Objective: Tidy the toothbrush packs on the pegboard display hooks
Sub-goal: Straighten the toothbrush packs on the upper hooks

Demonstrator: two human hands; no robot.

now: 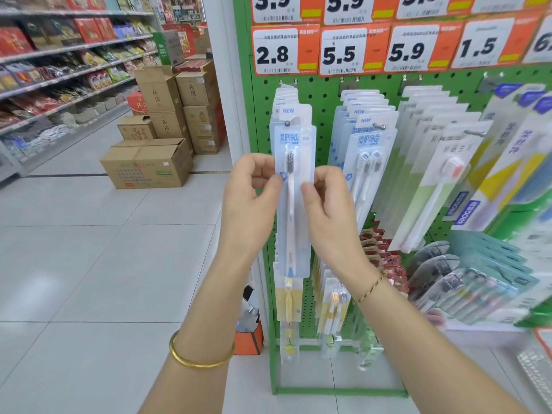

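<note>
Two-handed hold on the front single-toothbrush pack (294, 210); left hand (251, 189) pinching its left edge between thumb and fingertips, right hand (325, 201) pinching the right edge likewise, just below the brush head. Hanging upright between the hands, ball tip of the hook (287, 124) showing at its top hole above the fingertips, in front of like packs on the green pegboard (322, 97). Just right of the right hand, twin-toothbrush packs (369, 150); above both hands, price tags (280, 52) reading 2.8 and 5.5. Gold bangle (200, 355) on the left wrist; braided bracelet (370, 289) on the right. Well left of the left hand, stacked cardboard boxes (149, 164).
</note>
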